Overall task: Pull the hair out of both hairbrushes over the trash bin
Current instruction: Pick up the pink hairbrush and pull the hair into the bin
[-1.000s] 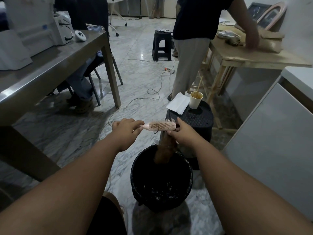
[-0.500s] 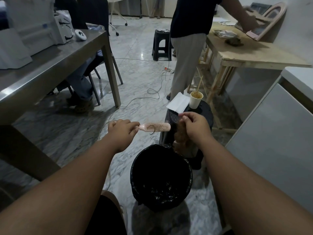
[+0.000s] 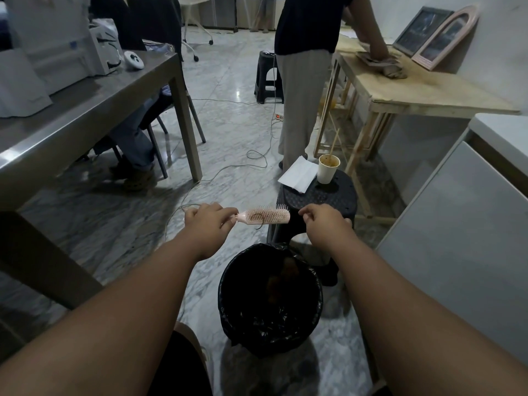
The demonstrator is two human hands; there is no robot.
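Note:
My left hand (image 3: 210,222) grips the handle of a pink hairbrush (image 3: 267,216), held level with its bristles up, above and just beyond the far rim of the black trash bin (image 3: 228,307). A small loop of brown hair (image 3: 258,221) still hangs from the bristles near the handle. My right hand (image 3: 324,224) hovers just right of the brush tip, fingers curled loosely and holding nothing. A brown clump of hair (image 3: 287,270) is falling inside the bin. Only one brush is in view.
A black stool (image 3: 337,198) behind the bin carries a paper cup (image 3: 328,168) with a stick and a white napkin (image 3: 298,174). A person (image 3: 303,81) stands at a wooden table (image 3: 428,90). A grey table (image 3: 85,110) is on the left, a white cabinet (image 3: 463,224) on the right. Cables cross the floor.
My right hand pulled a large brown clump of hair off the brush, lifted it aside, then let it drop into the bin. The brush stayed almost still in my left hand.

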